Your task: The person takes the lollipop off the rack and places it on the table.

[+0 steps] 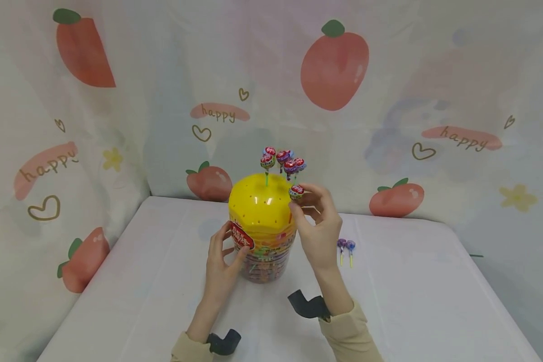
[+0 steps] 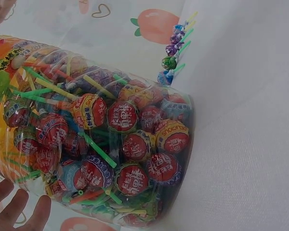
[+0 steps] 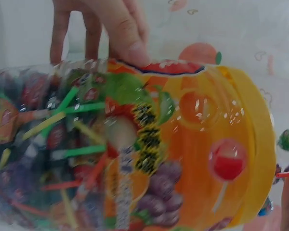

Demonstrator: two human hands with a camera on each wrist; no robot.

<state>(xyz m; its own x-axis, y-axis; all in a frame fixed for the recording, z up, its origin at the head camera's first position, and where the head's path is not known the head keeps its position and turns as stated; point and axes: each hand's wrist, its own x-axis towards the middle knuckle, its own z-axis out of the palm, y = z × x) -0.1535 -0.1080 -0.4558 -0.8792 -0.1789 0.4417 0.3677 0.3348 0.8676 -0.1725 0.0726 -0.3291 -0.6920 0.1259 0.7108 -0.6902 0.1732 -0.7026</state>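
Note:
A clear candy jar (image 1: 264, 266) with a domed yellow lid (image 1: 258, 201) stands upright on the table, packed with wrapped lollipops (image 2: 123, 115). Several lollipops (image 1: 291, 166) stick up out of small holes in the lid. My left hand (image 1: 221, 261) holds the jar's left side, its thumb (image 3: 135, 50) against the label and the fingers round the back. At the lid's right edge, my right hand (image 1: 319, 221) pinches a lollipop (image 1: 296, 191), head upward. Its red stick (image 3: 286, 174) shows beside a finger in the right wrist view.
Two purple lollipops with yellow sticks (image 1: 346, 245) lie on the white table (image 1: 416, 301) right of the jar. In the left wrist view, a row of loose lollipops (image 2: 169, 62) lies beyond the jar. A fruit-printed cloth (image 1: 271, 65) hangs behind the table.

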